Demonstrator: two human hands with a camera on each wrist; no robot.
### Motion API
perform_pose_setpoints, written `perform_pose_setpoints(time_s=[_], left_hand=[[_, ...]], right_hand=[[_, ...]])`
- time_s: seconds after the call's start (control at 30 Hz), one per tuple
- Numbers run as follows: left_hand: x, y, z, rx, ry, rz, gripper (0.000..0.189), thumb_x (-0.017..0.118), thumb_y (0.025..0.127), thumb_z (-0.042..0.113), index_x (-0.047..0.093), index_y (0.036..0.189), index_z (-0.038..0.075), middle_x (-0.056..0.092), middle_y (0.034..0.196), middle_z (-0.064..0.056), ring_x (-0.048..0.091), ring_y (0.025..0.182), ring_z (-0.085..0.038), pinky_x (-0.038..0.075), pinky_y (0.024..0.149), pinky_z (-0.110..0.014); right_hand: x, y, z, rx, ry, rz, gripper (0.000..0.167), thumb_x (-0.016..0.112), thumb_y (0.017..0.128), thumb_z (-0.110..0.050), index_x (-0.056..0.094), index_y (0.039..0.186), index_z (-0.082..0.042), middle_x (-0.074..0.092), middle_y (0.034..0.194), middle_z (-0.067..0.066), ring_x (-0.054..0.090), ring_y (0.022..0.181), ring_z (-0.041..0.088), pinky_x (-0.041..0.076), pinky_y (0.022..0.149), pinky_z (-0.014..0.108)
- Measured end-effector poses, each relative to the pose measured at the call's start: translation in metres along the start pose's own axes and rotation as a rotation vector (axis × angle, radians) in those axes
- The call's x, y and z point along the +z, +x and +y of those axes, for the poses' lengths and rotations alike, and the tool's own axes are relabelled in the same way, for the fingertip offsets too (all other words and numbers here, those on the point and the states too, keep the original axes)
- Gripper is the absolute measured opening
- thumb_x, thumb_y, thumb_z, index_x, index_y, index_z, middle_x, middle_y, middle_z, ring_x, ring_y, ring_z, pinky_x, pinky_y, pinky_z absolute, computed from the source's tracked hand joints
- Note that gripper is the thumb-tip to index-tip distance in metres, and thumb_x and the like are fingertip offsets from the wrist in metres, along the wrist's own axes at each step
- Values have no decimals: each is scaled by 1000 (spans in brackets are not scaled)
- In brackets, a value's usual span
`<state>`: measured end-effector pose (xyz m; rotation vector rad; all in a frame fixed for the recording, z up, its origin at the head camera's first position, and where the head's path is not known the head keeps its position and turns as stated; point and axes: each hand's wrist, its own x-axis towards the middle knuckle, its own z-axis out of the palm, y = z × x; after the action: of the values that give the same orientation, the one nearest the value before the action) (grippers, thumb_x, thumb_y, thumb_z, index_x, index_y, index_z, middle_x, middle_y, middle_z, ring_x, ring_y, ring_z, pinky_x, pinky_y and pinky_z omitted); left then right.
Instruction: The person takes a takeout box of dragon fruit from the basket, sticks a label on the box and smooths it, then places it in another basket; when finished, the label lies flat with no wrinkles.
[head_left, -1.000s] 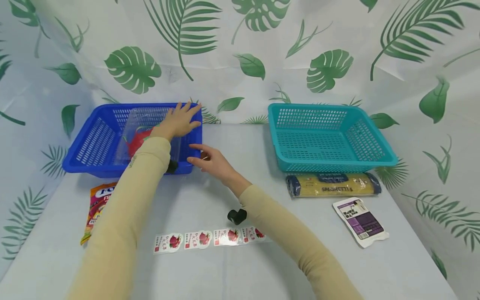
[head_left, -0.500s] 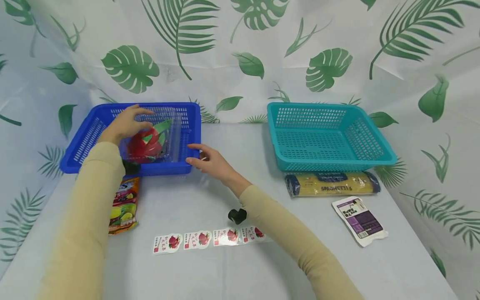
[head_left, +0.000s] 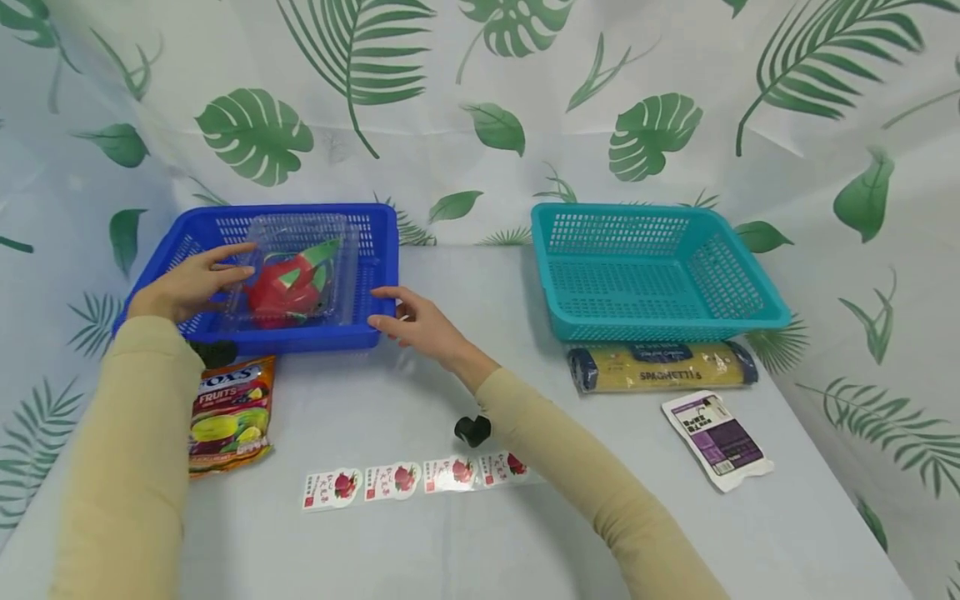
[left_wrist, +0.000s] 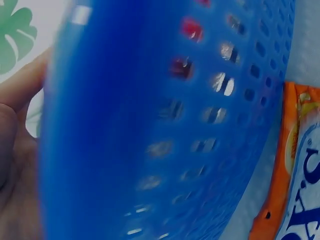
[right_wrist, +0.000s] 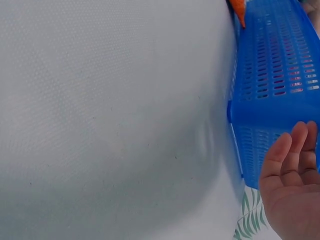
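A clear plastic box (head_left: 341,250) with a red and green item (head_left: 288,287) inside rests in the blue basket (head_left: 337,336) at the left. My left hand (head_left: 191,279) reaches over the basket's left side, fingers fairly straight, tips at the box's left edge. In the left wrist view the basket wall (left_wrist: 125,115) hides much of that hand. My right hand (head_left: 420,325) is at the basket's front right corner, index finger and thumb apart, overlapping the rim. The right wrist view shows its loosely bent fingers (right_wrist: 277,150) right beside the blue wall.
A teal basket (head_left: 667,325) stands at the back right. Before it lie a spaghetti pack (head_left: 667,369) and a white and purple pouch (head_left: 716,442). A candy bag (head_left: 232,417) lies before the blue basket. A strip of dragon fruit stickers (head_left: 393,481) lies on the table's front part.
My left hand has moved from the basket's right back side across to its left side, uncovering the clear box and the candy bag. My right hand has stayed at the corner.
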<state>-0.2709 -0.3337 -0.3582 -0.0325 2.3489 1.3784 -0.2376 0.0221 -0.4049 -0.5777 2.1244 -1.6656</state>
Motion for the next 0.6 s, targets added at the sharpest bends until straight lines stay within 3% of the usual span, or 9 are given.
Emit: perform_pose_setpoints(time_s=[0.2, 0.37, 0.6], left_hand=[[8, 5, 4, 48, 47, 15, 73, 51, 100, 46, 16, 158, 19, 21, 153, -27, 28, 133, -43, 30, 108, -61], [13, 10, 5, 73, 36, -12, 72, 49, 100, 46, 14, 158, 23, 20, 155, -23, 30, 130, -36, 34, 106, -55], [14, 4, -1, 77, -30, -106, 73, 50, 101, 42, 5, 158, 33, 3, 159, -21, 17, 138, -42, 18, 112, -63]], right_hand=[[0, 0, -4, 27, 18, -8, 54, 63, 96, -32, 45, 145, -17, 56, 92, 8, 54, 101, 45, 48, 89, 55], [0, -11, -23, 33, 14, -28, 52, 60, 99, -25, 43, 146, -12, 56, 96, 13, 53, 103, 47, 47, 91, 55], [1, -16, -31, 41, -3, -11, 48, 60, 99, -21, 47, 144, -12, 58, 104, 22, 59, 86, 23, 50, 88, 50]])
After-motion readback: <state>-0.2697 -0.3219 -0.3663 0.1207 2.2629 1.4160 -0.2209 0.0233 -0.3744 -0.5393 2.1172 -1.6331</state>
